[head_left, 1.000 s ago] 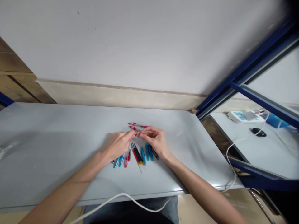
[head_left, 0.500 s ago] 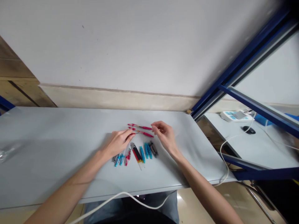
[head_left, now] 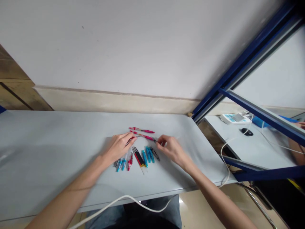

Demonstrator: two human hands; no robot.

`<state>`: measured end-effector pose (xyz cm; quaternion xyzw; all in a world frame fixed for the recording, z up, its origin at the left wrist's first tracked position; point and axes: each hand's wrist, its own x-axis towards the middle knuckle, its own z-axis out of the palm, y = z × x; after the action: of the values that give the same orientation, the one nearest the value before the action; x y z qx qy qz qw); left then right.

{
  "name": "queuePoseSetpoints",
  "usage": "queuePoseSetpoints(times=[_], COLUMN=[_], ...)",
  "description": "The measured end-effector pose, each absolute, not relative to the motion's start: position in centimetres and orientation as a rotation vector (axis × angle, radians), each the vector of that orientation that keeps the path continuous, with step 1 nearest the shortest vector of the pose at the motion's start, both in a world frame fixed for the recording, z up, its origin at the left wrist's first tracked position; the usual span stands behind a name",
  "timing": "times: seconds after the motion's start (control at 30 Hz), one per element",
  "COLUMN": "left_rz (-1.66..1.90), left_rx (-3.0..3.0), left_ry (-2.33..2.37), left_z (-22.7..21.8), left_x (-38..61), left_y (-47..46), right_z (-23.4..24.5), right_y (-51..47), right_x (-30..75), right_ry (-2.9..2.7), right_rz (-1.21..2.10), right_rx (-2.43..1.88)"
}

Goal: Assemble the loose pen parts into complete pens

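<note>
My left hand (head_left: 119,144) is closed in a pinch on a slim pen part, reddish and dark, mostly hidden by the fingers. My right hand (head_left: 170,148) pinches a dark grey pen barrel (head_left: 154,140) by its right end, beside the grip of a red pen (head_left: 146,137). Behind that lies another red pen (head_left: 145,130). In front of the hands are blue pen barrels (head_left: 145,156), a dark grey barrel (head_left: 155,154) and several refills (head_left: 138,156). Clear barrels with blue tips (head_left: 124,163) and red tips (head_left: 130,163) lie close to my left wrist.
The grey table (head_left: 59,136) meets a wall at the back. A white cable (head_left: 128,196) hangs across the front edge. To the right, past a blue frame (head_left: 252,103), are a white device (head_left: 235,118), a black mouse (head_left: 247,131) and another person's arm (head_left: 296,148).
My right hand has come down from the red pens and now holds one of the dark grey barrels, lifted from the row. My left hand has barely moved.
</note>
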<state>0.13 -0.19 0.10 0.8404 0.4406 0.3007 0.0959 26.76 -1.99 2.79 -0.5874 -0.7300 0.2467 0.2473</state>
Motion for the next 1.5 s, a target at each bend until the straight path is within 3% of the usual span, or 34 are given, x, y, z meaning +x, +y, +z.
queuePoseSetpoints(times=[0.27,0.73,1.5], left_rz=[0.884,0.821,1.114], left_rx=[2.506,2.528,2.069], left_ry=[1.308,1.350,1.012], left_z=[0.1,-0.6,-1.5], left_x=[-0.3,-0.3,0.1], left_y=[0.3,0.5,0.8], right_z=[2.4,0.6,1.7], right_y=[2.9,2.7,0.4], right_x=[23.9,24.1,22.7], right_ry=[-1.701,-1.653,-1.756], right_rz=[0.848,0.936,0.789], right_rx=[-1.144,-1.171,-0.982])
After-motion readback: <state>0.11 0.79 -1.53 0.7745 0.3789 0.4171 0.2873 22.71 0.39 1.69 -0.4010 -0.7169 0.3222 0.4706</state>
